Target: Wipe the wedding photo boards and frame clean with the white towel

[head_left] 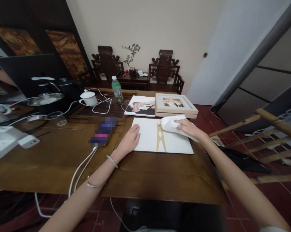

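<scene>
A white flat panel (pixel 145 137) lies on the wooden table in front of me, with a tan A-shaped stand piece (pixel 159 137) lying along its middle. It looks like the back of a picture frame. My left hand (pixel 130 140) rests on the panel's left edge, fingers stretched out and holding nothing. On the right side, my right hand (pixel 188 127) grips a white cloth (pixel 171 123), pressed against the panel's upper right part and covering that corner. Just behind the panel are a photo print (pixel 143 106) and a light wooden picture frame (pixel 193 109) lying on another frame.
Left of my left hand lies a phone (pixel 103 132) with a charging cable. Farther back stand a green-labelled bottle (pixel 117 89), a white lidded cup (pixel 88 98) and a dark kettle (pixel 69 88). A plastic cup (pixel 58 119) and power strip (pixel 5 145) are left. Wooden rails (pixel 278 122) stand right.
</scene>
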A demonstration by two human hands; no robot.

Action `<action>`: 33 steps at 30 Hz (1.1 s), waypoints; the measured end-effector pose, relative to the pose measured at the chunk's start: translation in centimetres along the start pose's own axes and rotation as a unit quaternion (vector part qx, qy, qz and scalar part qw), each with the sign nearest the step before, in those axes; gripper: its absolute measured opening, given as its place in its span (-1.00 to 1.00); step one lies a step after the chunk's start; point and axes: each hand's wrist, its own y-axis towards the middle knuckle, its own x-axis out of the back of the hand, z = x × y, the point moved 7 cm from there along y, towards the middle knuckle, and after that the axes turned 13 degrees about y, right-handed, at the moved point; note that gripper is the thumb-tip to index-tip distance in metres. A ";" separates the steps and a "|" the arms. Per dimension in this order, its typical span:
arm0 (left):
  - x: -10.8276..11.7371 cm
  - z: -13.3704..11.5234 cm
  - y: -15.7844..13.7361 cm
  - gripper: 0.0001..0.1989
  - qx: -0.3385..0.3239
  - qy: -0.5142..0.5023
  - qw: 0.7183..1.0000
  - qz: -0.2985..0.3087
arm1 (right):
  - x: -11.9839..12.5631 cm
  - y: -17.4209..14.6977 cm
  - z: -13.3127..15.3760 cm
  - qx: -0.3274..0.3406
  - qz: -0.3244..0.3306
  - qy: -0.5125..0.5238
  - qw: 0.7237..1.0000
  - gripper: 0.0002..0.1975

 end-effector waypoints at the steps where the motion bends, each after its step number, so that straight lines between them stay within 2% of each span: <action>1: 0.0 0.0 0.0 -0.57 -0.001 0.000 1.000 0.001 | 0.3 0.8 -0.1 0.000 -0.004 0.007 1.000 -0.67; 4: 0.0 0.0 0.0 -0.57 -0.006 0.000 1.000 0.004 | 0.7 2.0 -0.1 0.004 -0.012 0.012 1.000 -0.72; 7: 0.1 0.0 0.0 -0.56 -0.005 0.004 1.000 0.006 | 0.4 1.3 0.3 0.021 -0.011 0.009 1.000 -0.74; 10: 0.0 -0.1 0.0 -0.56 -0.004 0.007 1.000 0.008 | -0.6 -1.4 0.9 0.027 0.005 0.001 1.000 -0.75; 13: 0.0 -0.2 0.0 -0.57 -0.006 0.007 1.000 0.004 | -1.1 -5.5 1.7 0.000 0.004 -0.008 1.000 -0.73; 17: -0.1 -0.2 0.0 -0.57 -0.004 0.009 1.000 0.000 | -2.1 -10.4 3.6 -0.003 0.088 0.003 0.996 -0.79; 20: -0.2 -0.2 0.0 -0.58 -0.004 0.007 1.000 0.000 | -1.9 -11.7 4.1 -0.008 0.114 0.029 0.993 -0.81; 24: -0.2 -0.1 -0.1 -0.58 -0.010 0.012 1.000 -0.003 | -1.0 -9.9 2.6 -0.025 0.081 0.047 0.995 -0.82; 28: -0.2 0.0 -0.1 -0.58 -0.009 0.018 1.000 -0.006 | 0.4 -5.3 0.5 -0.026 0.024 0.062 0.997 -0.81; 33: -0.1 0.0 0.0 -0.57 -0.013 0.016 1.000 0.000 | 1.2 0.0 -0.7 0.011 -0.021 0.083 0.996 -0.82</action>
